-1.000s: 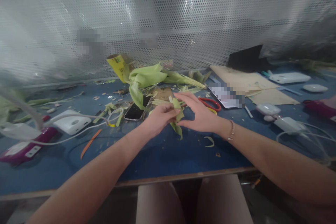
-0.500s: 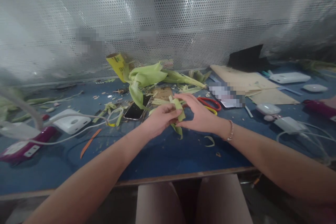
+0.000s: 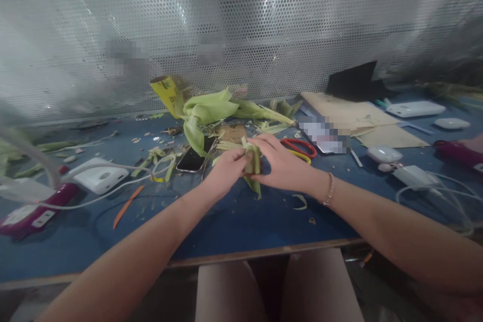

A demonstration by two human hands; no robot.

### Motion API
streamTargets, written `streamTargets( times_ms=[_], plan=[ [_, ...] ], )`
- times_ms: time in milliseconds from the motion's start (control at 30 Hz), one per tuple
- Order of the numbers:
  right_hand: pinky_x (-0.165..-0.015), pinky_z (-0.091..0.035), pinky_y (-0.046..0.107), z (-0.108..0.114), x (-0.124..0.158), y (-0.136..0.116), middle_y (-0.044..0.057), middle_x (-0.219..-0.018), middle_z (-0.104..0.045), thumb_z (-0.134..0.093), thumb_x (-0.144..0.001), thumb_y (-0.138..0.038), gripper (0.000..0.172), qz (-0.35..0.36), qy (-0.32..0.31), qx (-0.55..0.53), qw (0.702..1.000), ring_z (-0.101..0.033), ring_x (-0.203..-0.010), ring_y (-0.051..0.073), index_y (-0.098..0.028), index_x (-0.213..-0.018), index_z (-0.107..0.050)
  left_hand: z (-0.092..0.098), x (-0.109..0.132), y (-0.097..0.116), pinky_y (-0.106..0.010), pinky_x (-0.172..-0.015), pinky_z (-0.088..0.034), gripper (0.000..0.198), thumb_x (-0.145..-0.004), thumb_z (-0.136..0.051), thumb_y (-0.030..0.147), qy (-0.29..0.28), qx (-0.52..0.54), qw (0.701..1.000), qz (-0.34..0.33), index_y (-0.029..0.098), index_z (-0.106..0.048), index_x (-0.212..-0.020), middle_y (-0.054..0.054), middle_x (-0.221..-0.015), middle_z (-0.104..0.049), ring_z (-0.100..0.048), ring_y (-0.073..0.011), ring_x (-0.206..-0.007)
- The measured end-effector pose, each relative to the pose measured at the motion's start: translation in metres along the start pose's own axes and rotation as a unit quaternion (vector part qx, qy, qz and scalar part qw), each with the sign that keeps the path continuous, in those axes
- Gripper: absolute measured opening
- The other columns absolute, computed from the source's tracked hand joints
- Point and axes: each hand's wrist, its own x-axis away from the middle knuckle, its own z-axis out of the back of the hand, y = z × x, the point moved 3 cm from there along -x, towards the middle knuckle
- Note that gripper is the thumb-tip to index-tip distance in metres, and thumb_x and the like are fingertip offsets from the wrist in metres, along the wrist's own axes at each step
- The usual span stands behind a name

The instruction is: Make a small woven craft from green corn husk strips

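Between my hands, over the blue table [image 3: 211, 231], is a pale green folded strip of corn husk [image 3: 253, 158]. My left hand [image 3: 228, 166] pinches its left side between thumb and fingers. Curved around the right side, my right hand [image 3: 277, 163] has its fingers over the top and its thumb at the lower edge. A darker husk tail [image 3: 253, 187] hangs below the fingers. Just behind my hands lies a bundle of green corn husk [image 3: 211, 108] with its stalk pointing right. Red-handled scissors [image 3: 302, 148] are partly hidden behind my right hand.
A phone [image 3: 194, 157] lies left of my hands, a second phone [image 3: 324, 136] to the right. White power banks, cables and purple power strips [image 3: 41, 211] flank both sides. An orange strip [image 3: 128, 206] and husk scraps are scattered about. Behind stands a perforated metal panel [image 3: 241, 20].
The corn husk strip has been folded over and now stands more upright between my fingers. My right hand has closed in slightly toward my left.
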Motion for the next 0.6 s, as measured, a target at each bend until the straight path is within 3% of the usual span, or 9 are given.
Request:
streamTargets(
  times_ms=[200, 600],
  plan=[
    [-0.103, -0.042, 0.046, -0.0021, -0.0003, 0.0002, 0.014, -0.118, -0.045, -0.066, -0.072, -0.029, 0.054, -0.008, -0.008, -0.008, 1.0, -0.049, -0.117, 0.028, -0.016, -0.121, -0.047, 0.0007, -0.0012, -0.0006, -0.022, -0.053, -0.049, 0.021, -0.077, -0.055, 0.03, 0.002, -0.013, 1.0, 0.0, 0.015, -0.056, -0.062, 0.003, -0.056, -0.048, -0.049, -0.0084, -0.052],
    [-0.101, -0.044, 0.047, 0.0039, -0.0019, 0.0053, 0.014, -0.121, -0.047, -0.068, -0.072, -0.03, 0.059, -0.031, -0.014, -0.022, 0.999, -0.048, -0.118, 0.028, -0.016, -0.125, -0.044, 0.0018, -0.0027, 0.0031, -0.027, -0.056, -0.054, 0.018, -0.08, -0.053, 0.021, 0.036, 0.038, 0.998, 0.023, 0.011, -0.063, -0.069, -0.001, -0.059, -0.058, -0.056, -0.0106, -0.053]
  ],
)
